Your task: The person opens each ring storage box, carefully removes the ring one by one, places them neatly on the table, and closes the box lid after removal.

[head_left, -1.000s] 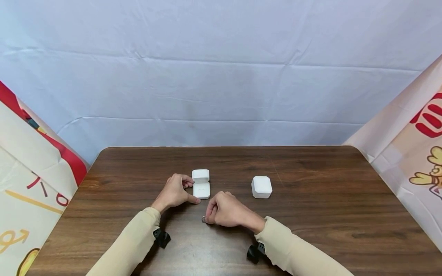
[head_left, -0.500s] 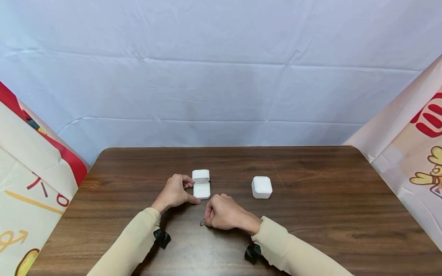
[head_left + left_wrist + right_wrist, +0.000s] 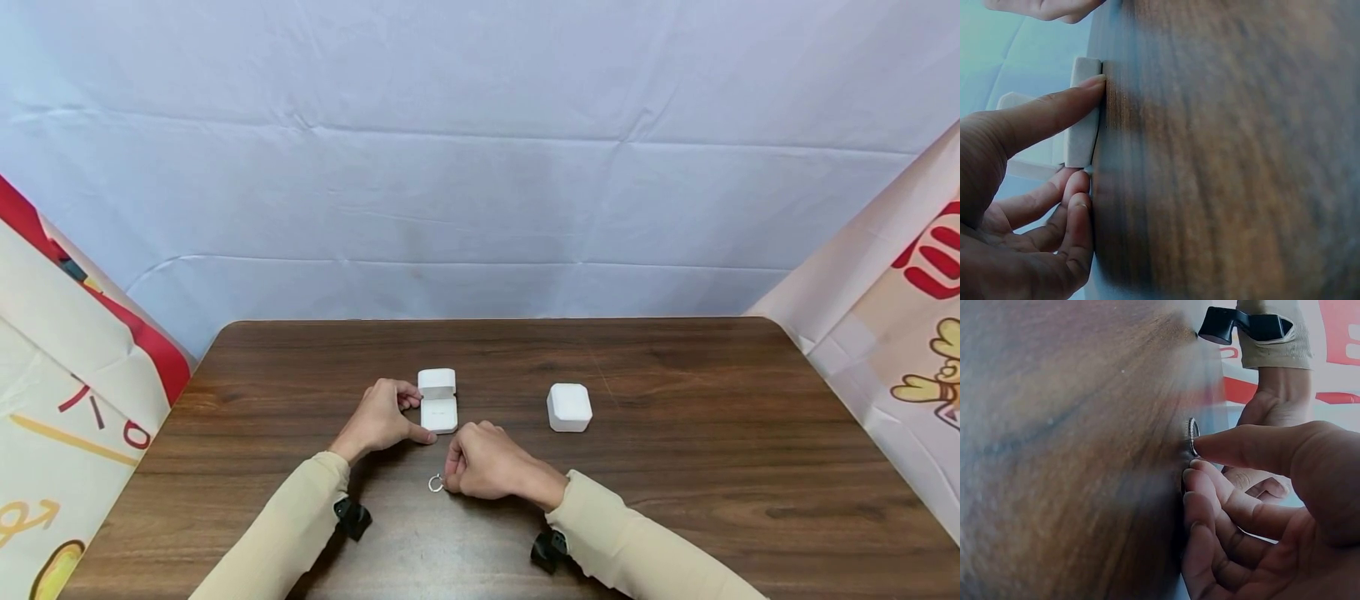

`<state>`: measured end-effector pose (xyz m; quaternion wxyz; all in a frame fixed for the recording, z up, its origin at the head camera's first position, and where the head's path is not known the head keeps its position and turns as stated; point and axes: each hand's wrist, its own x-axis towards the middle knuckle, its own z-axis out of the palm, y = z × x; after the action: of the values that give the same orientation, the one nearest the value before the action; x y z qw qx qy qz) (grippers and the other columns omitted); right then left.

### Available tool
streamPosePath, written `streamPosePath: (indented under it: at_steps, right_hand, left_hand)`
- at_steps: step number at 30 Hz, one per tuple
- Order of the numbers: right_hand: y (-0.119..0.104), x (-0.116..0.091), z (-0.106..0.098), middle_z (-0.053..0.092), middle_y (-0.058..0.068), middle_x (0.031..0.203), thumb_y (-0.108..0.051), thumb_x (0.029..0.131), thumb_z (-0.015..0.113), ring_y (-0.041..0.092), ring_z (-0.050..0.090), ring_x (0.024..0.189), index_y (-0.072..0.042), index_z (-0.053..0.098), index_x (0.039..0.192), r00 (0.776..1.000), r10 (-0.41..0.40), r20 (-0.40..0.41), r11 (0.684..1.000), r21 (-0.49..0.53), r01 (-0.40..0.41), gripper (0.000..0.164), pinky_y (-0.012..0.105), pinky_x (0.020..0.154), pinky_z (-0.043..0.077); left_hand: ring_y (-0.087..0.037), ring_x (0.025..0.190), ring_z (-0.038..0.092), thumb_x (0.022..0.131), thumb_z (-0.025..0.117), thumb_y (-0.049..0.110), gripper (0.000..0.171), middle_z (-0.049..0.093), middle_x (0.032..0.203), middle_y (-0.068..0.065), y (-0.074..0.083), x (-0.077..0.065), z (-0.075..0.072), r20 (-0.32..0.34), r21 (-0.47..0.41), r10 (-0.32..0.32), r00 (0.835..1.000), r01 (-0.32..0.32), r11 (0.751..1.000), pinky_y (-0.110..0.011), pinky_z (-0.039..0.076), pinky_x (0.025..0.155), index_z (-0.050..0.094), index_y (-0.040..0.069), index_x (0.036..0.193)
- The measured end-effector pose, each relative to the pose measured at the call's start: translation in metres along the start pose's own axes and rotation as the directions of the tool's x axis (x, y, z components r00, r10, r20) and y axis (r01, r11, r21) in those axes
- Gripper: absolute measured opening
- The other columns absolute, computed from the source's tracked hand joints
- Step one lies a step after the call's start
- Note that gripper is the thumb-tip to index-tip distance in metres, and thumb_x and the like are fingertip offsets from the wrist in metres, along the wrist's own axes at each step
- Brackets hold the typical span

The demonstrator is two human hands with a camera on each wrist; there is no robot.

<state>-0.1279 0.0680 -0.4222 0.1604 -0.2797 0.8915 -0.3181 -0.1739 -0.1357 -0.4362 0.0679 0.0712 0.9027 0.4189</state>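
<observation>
An open white ring box (image 3: pixel 438 415) stands on the table with its lid tilted back. My left hand (image 3: pixel 381 417) holds it from the left, the thumb along its front and the other fingers at its side. In the left wrist view, the thumb crosses the front of the ring box (image 3: pixel 1083 140). A thin silver ring (image 3: pixel 436 490) is just in front of the box. Thumb and index finger of my right hand (image 3: pixel 487 461) pinch the ring's right edge, low at the tabletop. In the right wrist view, the ring (image 3: pixel 1192 425) appears at the thumb tip.
A second white box (image 3: pixel 568 407), shut, stands to the right on the brown wooden table (image 3: pixel 697 467). A white cloth (image 3: pixel 480 183) hangs behind the table, and printed cloths hang at both sides. Black cameras are strapped to both wrists.
My right hand has shifted slightly left and lower. The ring has turned from mostly hidden and edge-on to showing its full circle. My left hand and the ring box stay put.
</observation>
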Motion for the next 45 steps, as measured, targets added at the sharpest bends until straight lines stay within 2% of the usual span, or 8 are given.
streamPosePath:
  at_steps: [5,10,13,17,25,34,37,45]
  right_hand:
    - [0.001,0.000,-0.006,0.060,-0.015,0.058,-0.009,0.078,0.081,0.000,0.056,0.055,-0.020,0.071,0.069,1.000,0.019,-0.004,0.999,0.036,-0.018,0.017,0.021,0.055,0.047]
    - [0.004,0.005,-0.022,0.065,-0.011,0.067,-0.016,0.083,0.081,0.003,0.060,0.063,-0.017,0.074,0.077,0.996,0.051,-0.072,0.991,0.128,-0.041,0.009,0.023,0.061,0.051]
    - [0.010,0.009,-0.032,0.069,-0.007,0.073,-0.018,0.084,0.082,0.006,0.064,0.067,-0.012,0.076,0.084,0.988,0.091,-0.123,0.974,0.217,-0.062,0.008,0.025,0.064,0.053]
    - [0.018,0.014,-0.041,0.073,-0.002,0.082,-0.025,0.085,0.083,0.012,0.067,0.074,-0.008,0.077,0.096,0.973,0.176,-0.150,0.938,0.324,-0.120,0.021,0.029,0.068,0.054]
    - [0.032,0.028,-0.047,0.072,0.005,0.101,-0.037,0.087,0.082,0.020,0.067,0.093,0.000,0.071,0.119,0.946,0.305,-0.109,0.841,0.496,-0.214,0.050,0.037,0.082,0.055]
    - [0.038,0.047,-0.047,0.074,0.014,0.109,-0.034,0.092,0.077,0.025,0.070,0.099,0.006,0.071,0.115,0.952,0.307,-0.018,0.737,0.637,-0.226,0.047,0.036,0.087,0.057]
    - [0.037,0.052,-0.046,0.073,0.015,0.112,-0.033,0.093,0.076,0.026,0.069,0.101,0.009,0.069,0.117,0.953,0.304,0.008,0.716,0.657,-0.234,0.048,0.037,0.089,0.056]
    - [0.034,0.057,-0.044,0.071,0.016,0.114,-0.029,0.095,0.074,0.024,0.069,0.099,0.010,0.068,0.119,0.955,0.295,0.023,0.716,0.656,-0.237,0.046,0.038,0.089,0.056]
  left_hand:
    - [-0.019,0.087,0.061,0.058,0.100,0.012,0.055,0.068,0.091,-0.004,0.000,0.000,-0.001,-0.001,-0.006,0.007,1.000,-0.007,1.000,-0.039,0.052,0.084,0.072,-0.001,0.103]
    - [-0.018,0.085,0.062,0.057,0.100,0.011,0.054,0.068,0.089,-0.004,0.001,0.001,-0.001,-0.003,-0.016,0.017,1.000,-0.017,1.000,-0.038,0.052,0.083,0.072,-0.001,0.101]
    - [-0.018,0.085,0.061,0.058,0.100,0.011,0.054,0.068,0.090,-0.004,0.001,0.001,-0.001,0.001,-0.015,0.016,1.000,-0.016,1.000,-0.038,0.052,0.083,0.072,-0.001,0.101]
    - [-0.019,0.087,0.061,0.059,0.100,0.012,0.055,0.068,0.092,-0.005,0.001,0.001,-0.001,0.010,-0.011,0.008,1.000,-0.007,1.000,-0.040,0.052,0.084,0.071,-0.002,0.104]
    - [-0.020,0.087,0.062,0.058,0.100,0.011,0.055,0.068,0.093,-0.005,0.001,0.001,-0.001,0.013,-0.014,0.000,1.000,0.000,1.000,-0.041,0.052,0.085,0.071,-0.002,0.104]
    - [-0.021,0.088,0.062,0.057,0.101,0.012,0.057,0.069,0.093,-0.006,0.000,0.001,-0.001,0.006,-0.012,0.005,1.000,-0.005,1.000,-0.041,0.052,0.085,0.072,-0.002,0.104]
    - [-0.020,0.088,0.062,0.057,0.101,0.012,0.057,0.069,0.093,-0.006,0.000,0.000,-0.002,0.007,-0.010,0.003,1.000,-0.003,1.000,-0.041,0.052,0.085,0.072,-0.002,0.104]
    - [-0.020,0.087,0.062,0.058,0.101,0.012,0.056,0.069,0.092,-0.005,-0.001,0.000,-0.001,0.009,-0.012,0.004,1.000,-0.003,1.000,-0.041,0.052,0.085,0.072,-0.002,0.104]
